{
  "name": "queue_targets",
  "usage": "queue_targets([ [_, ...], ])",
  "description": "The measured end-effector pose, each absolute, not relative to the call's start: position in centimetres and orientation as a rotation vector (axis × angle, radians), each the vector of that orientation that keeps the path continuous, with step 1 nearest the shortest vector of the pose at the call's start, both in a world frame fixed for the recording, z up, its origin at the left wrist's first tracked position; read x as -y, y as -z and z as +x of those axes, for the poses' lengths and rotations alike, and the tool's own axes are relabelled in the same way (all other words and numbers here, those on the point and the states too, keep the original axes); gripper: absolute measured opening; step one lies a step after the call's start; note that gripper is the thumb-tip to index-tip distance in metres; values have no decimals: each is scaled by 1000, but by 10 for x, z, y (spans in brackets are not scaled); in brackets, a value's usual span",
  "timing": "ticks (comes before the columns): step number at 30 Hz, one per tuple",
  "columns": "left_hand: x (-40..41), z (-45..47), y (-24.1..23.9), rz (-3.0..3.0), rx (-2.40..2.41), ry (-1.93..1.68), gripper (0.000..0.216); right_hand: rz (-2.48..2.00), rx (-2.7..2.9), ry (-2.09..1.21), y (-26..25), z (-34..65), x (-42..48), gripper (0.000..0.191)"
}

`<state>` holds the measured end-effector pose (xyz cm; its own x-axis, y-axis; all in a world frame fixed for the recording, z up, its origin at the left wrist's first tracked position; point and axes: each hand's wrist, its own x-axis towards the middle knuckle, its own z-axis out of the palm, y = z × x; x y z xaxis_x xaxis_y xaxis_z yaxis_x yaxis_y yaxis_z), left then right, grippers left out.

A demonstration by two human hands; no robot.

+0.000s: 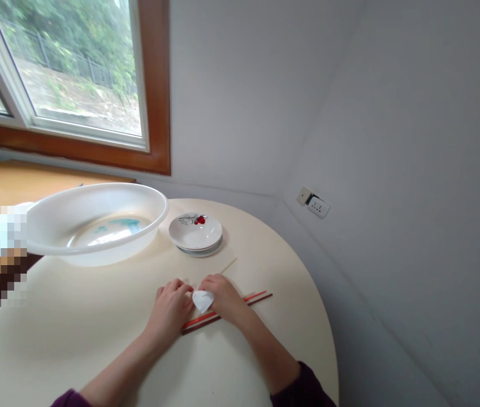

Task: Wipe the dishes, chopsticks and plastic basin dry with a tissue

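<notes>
A crumpled white tissue [203, 301] is gripped in my right hand [225, 295], whose fingers are closed around a pale wooden chopstick [229, 265]. The chopstick's far end sticks out beyond the knuckles; its middle is hidden by the hand and tissue. Close on the left, my left hand [174, 302] has its fingers curled in a pinch where the near end of that chopstick would lie, though the grip itself is mostly covered. Under and in front of both hands, a red chopstick [199, 322] and a dark brown chopstick [201, 325] lie side by side on the round cream table [146, 367].
Two stacked white bowls [210, 233], the upper with a red flower print, sit beyond my hands. To their left stands a large translucent basin [112, 257]. A wooden desk [31, 175] runs under the window [74, 73]. A wall socket [318, 207] is at right.
</notes>
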<state>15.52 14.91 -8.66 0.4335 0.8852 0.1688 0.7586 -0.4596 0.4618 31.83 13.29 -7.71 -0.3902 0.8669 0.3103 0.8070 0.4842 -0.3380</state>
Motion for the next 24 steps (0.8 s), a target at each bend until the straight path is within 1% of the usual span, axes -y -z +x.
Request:
queue_targets([
  [9,-147,155,79,2441,-1451,-411,23,-1264,2062,-470,77,309,-125,22],
  [11,-147,154,76,2503,-1500,-339,24,-1233,2009,-445,78,311,-126,23],
  [16,-147,153,73,2652,-1547,-243,26,-1252,1907,-315,80,315,-128,16],
  [19,-147,152,74,2663,-1565,-233,27,-1279,1899,-306,82,316,-129,14],
  [24,-147,152,74,2653,-1578,-191,26,-1288,1918,-308,84,317,-128,16],
])
